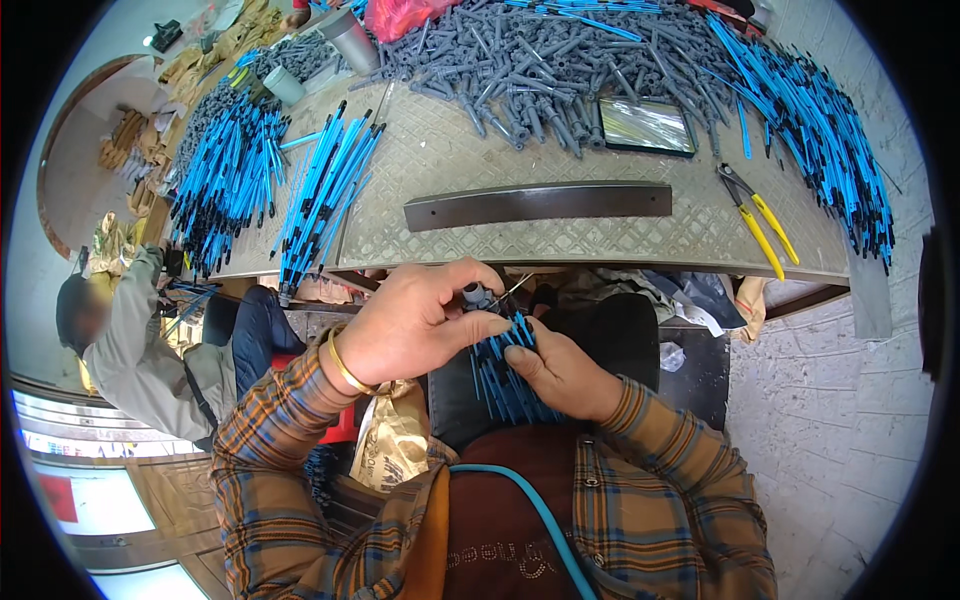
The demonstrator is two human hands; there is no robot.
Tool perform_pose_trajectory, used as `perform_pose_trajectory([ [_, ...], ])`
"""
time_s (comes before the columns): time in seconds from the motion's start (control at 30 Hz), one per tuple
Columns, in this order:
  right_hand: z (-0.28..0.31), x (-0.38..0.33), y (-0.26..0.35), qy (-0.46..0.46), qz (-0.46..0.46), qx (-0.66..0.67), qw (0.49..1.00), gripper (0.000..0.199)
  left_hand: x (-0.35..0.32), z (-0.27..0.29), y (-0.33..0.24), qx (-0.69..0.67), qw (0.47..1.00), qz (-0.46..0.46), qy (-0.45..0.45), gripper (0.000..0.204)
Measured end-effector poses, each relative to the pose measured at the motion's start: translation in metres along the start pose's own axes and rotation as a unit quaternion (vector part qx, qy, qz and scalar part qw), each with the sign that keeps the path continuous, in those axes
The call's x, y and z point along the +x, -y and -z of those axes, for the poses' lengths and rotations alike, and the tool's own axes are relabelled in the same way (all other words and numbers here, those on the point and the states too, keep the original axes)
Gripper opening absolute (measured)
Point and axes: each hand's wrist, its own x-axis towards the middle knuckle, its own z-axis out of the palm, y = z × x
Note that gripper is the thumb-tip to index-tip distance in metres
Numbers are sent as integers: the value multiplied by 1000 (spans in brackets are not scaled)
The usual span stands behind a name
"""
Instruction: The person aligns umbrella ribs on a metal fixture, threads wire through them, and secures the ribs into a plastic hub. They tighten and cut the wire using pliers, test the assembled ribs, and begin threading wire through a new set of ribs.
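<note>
Just in front of the bench edge, my left hand (400, 322), with a gold bangle at its wrist, is closed with thumb and fingers on a grey plastic tubular piece (476, 295). My right hand (562, 372) is beside it, closed around a bundle of thin blue sticks (500, 385) that hangs down over my lap. The upper ends of the sticks reach close to the grey piece. Fingers partly cover where they meet, so I cannot tell whether a stick is inside it.
Across the bench (430, 140) lie a heap of grey plastic pieces (560, 60), bundles of blue black-tipped sticks (325, 190), a dark metal bar (540, 205), yellow-handled pliers (755, 215) and a dark-framed shiny rectangle (645, 125). A metal tumbler (349, 42) stands behind. Another person (150, 350) sits left.
</note>
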Motion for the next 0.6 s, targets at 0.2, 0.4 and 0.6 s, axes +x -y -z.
perform_pose_trajectory([
  [0.2, -5, -12, 19, -46, -67, -107, 991, 40, 1, -7, -2, -11, 999, -32, -33, 23],
  [0.4, -2, -14, 14, -56, -21, -217, 974, 47, 4, 0, 1, -24, 999, -31, 21, 28],
  [0.6, 26, 10, -2, 116, -16, -20, 993, 54, 6, 1, 12, -128, 988, -76, 38, 41],
])
